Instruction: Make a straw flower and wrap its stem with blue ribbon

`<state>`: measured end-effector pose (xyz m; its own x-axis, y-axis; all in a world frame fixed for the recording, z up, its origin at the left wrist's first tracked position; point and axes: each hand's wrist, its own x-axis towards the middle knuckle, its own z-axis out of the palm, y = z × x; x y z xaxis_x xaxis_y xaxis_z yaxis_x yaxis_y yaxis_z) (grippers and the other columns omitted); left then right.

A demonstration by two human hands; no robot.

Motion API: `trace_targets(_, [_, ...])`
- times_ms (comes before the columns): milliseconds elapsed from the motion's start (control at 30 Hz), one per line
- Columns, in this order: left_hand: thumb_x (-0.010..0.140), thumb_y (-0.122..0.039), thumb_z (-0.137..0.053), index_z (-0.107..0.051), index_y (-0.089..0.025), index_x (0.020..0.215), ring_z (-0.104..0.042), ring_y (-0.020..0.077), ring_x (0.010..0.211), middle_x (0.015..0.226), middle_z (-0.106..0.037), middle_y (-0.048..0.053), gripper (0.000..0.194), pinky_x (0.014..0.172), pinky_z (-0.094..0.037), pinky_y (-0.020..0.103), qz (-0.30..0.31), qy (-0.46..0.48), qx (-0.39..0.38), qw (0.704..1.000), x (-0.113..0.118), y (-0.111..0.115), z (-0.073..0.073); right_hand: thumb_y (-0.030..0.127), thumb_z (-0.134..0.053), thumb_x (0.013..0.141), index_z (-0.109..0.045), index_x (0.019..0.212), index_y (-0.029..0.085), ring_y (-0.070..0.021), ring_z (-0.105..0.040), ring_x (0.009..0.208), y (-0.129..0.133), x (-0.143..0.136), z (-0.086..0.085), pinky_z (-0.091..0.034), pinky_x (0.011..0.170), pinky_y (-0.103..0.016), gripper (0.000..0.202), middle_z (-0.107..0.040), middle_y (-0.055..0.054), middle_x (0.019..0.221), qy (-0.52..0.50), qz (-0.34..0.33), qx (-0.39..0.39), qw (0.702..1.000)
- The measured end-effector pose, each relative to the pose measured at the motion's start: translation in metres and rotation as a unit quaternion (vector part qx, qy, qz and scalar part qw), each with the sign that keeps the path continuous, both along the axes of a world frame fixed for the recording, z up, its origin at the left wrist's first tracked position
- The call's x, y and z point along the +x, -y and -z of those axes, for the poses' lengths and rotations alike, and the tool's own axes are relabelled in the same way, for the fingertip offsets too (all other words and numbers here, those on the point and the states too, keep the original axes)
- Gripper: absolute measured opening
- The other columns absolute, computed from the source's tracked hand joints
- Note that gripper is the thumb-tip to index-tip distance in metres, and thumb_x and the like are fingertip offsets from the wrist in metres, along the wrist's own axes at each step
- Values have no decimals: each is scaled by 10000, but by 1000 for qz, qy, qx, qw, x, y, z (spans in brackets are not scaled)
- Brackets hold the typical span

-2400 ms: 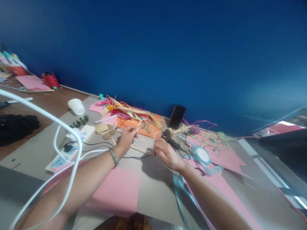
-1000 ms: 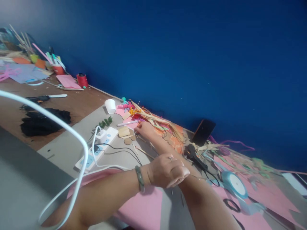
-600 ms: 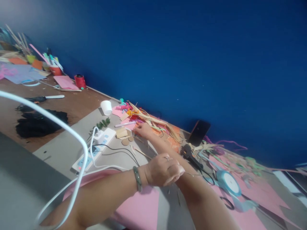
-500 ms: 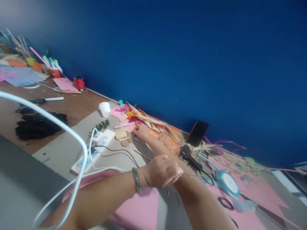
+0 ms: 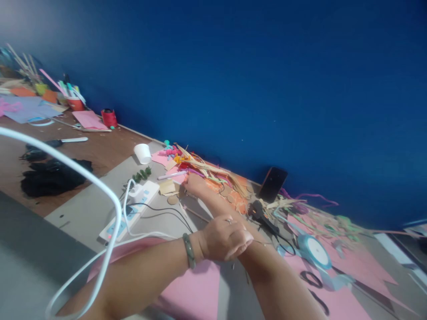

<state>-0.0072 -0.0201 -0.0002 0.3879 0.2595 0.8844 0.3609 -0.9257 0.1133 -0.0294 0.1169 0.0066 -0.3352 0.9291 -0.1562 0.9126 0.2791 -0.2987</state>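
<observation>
My left hand (image 5: 224, 238), with a ring and a green bangle, is closed above my right forearm; what it holds, if anything, cannot be made out. My right hand (image 5: 194, 184) reaches to the craft pile, fingers bent down beside small round wooden discs (image 5: 172, 200). Its fingertips are small and blurred. Near it lie a pale pen (image 5: 172, 175), beige pieces (image 5: 167, 187) and a heap of raffia strips (image 5: 213, 169). Pink paper (image 5: 196, 289) lies under my left forearm.
A white cable (image 5: 76, 164) arches across the left foreground. A power strip (image 5: 131, 211), white cup (image 5: 143, 154), phone (image 5: 272, 184), glue gun (image 5: 263, 218) and blue ribbon roll (image 5: 315, 252) lie around. A blue wall (image 5: 233, 80) stands behind.
My right hand has shifted very slightly downward near the wooden discs. My left hand stays almost in place. The view has moved slightly.
</observation>
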Motion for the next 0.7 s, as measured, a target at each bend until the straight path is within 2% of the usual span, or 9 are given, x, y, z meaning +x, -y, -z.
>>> trace_targets(67, [864,-173,-423,-458,-180,910,-512,153,565,664,-587,18,58,596,-384,309,0,2,0,1000,0,0,0,155,-640,690,-664,702,135,-223,-641,711,1,2,-1,-426,612,-269,34,-688,-114,736,-56,9,-2,998])
trace_targets(133, [872,-165,-408,-455,-182,900,-507,147,555,656,-584,14,56,592,-383,305,-1,0,-4,1000,0,-1,-2,147,-618,686,-634,631,148,-183,-609,652,2,9,-5,-408,589,-253,57,-660,-69,665,-134,8,-6,991])
trace_targets(267, [879,-149,-389,-456,-187,892,-503,142,547,664,-586,15,77,599,-387,304,13,32,-30,999,0,0,-3,256,-585,719,-613,686,169,-112,-514,568,2,44,-19,-377,530,-221,97,-606,3,641,-310,11,-18,950])
trace_targets(333, [876,-145,-398,-464,-186,906,-519,152,579,695,-597,27,83,628,-398,312,20,73,-77,994,0,2,-3,336,-609,711,-597,710,171,-95,-478,539,2,68,-24,-373,512,-217,165,-581,13,638,-387,32,-29,921])
trace_targets(400, [882,-160,-414,-481,-186,922,-534,163,626,728,-600,39,83,654,-406,314,21,123,-161,979,-1,4,-4,390,-633,701,-587,711,176,-86,-445,500,6,94,-27,-357,485,-218,219,-543,24,592,-448,57,-41,891])
trace_targets(433, [890,-176,-421,-491,-186,928,-534,163,641,737,-596,40,80,657,-408,308,21,152,-215,964,-1,4,-4,403,-655,684,-577,701,180,-82,-432,485,10,107,-27,-348,475,-219,237,-528,31,577,-473,72,-43,877])
trace_targets(500, [909,-216,-427,-506,-190,932,-521,147,646,746,-576,28,86,642,-404,280,29,223,-331,916,-1,3,-4,417,-694,655,-566,688,186,-73,-398,450,20,130,-27,-321,450,-220,266,-494,48,538,-516,103,-41,849])
trace_targets(633, [884,-327,-498,-507,-191,832,-475,115,605,700,-525,-12,145,597,-384,242,52,392,-475,786,4,-11,-1,390,-735,629,-545,655,189,-60,-362,416,48,164,-23,-268,418,-217,278,-482,56,519,-568,144,-42,809])
trace_targets(700, [828,-356,-572,-517,-181,781,-464,109,576,639,-504,-32,190,582,-379,236,67,441,-530,721,7,-19,3,336,-766,610,-559,682,191,-54,-359,413,63,174,-21,-257,415,-213,263,-498,60,533,-593,152,-51,789])
